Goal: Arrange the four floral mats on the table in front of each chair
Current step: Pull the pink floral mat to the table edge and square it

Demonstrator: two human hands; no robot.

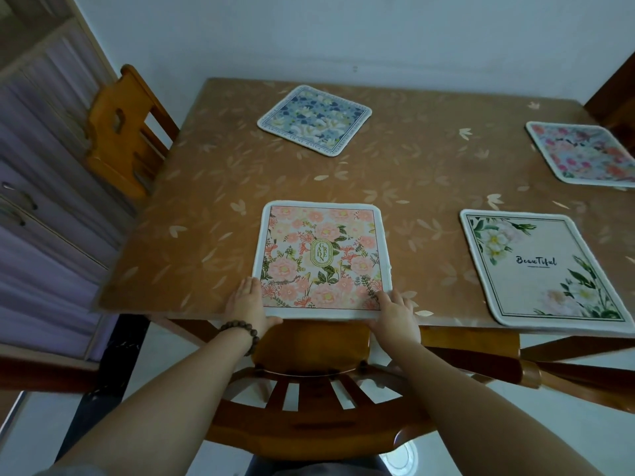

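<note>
A pink floral mat marked "Garden" [321, 257] lies flat at the near edge of the table [192, 255], above the near chair [309, 403]. My left hand [249, 304] grips its near left corner, thumb under the edge. My right hand [395, 312] grips its near right corner. A white mat marked "Beautiful" [539, 269] lies at the near right. A blue floral mat [314, 119] sits at the far left, turned at an angle. A pink and teal floral mat [584, 152] lies at the far right, cut off by the frame.
A wooden chair [127, 132] stands at the table's left side. Part of another chair [615, 104] shows at the far right. A cabinet with purple panels [41, 201] lines the left wall. A white wall runs behind the table.
</note>
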